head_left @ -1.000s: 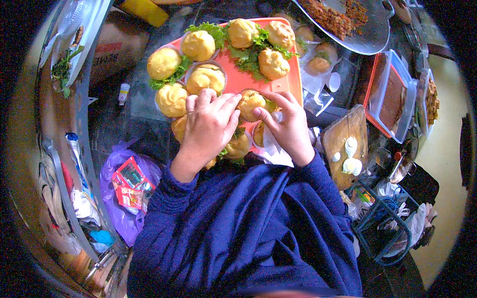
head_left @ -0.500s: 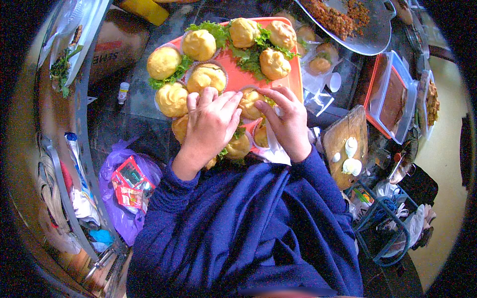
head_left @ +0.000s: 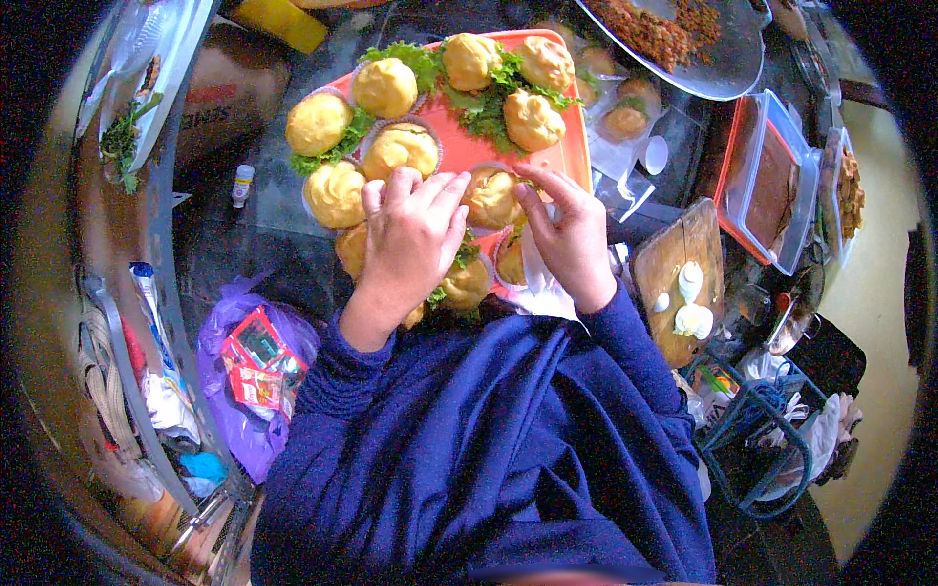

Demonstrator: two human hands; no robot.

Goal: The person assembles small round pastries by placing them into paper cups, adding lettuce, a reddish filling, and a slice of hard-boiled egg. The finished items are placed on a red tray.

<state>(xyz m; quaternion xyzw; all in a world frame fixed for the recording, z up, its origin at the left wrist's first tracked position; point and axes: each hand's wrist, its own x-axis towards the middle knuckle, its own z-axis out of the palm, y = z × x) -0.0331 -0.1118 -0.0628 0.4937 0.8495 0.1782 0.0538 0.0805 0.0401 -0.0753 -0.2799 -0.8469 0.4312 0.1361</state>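
— Buns crowd that tray (head_left: 459, 146), a dozen or so yellow ones in paper cups with lettuce (head_left: 489, 103) tucked between. Which one is being handled?

— The bun (head_left: 491, 198) at mid-tray, near the front edge. Both hands meet on it: left hand (head_left: 410, 239) lies over its left side with fingers (head_left: 440, 200) curled and close together, right hand (head_left: 567, 234) pinches its right side between thumb and forefinger. Whether the left actually grips it or only steadies it, I cannot tell.

— What could go wrong?

— Squeezing, I'd judge. These look soft, and a hard pinch could dent or tear the bun or its paper cup.

— And the neighbours?

— The left palm covers at least one bun (head_left: 467, 283) nearer the body, which it might flatten. Buns touch each other, so a nudge might push one off the front edge toward the blue sleeves.

— Anything beside the tray?

— A cutting board (head_left: 674, 264) with white pieces sits just right of the right wrist, and a red-rimmed box (head_left: 772, 186) beyond it. A swinging elbow could knock those. The purple bag (head_left: 244, 371) to the left is well apart.
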